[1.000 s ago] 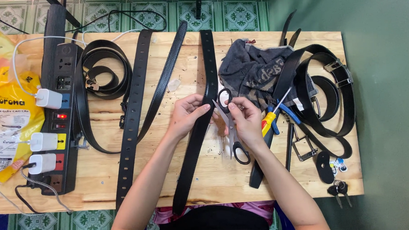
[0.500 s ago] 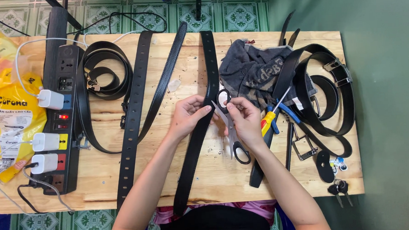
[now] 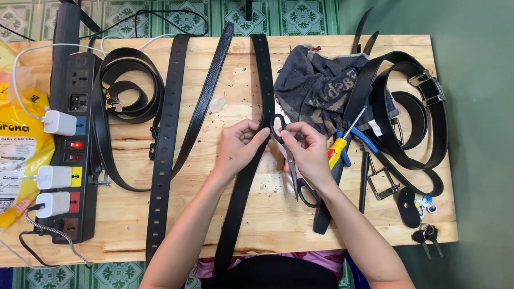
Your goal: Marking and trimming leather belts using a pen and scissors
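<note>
Black belt pinched by left hand and right hand mid-table; scissors under right hand.

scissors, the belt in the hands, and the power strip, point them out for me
scissors (image 3: 292, 167): head view, on the blades lying between the hands.
belt in the hands (image 3: 242, 185): head view, on the black strap below the left hand.
power strip (image 3: 76, 83): head view, on its black body near the top socket.
</note>
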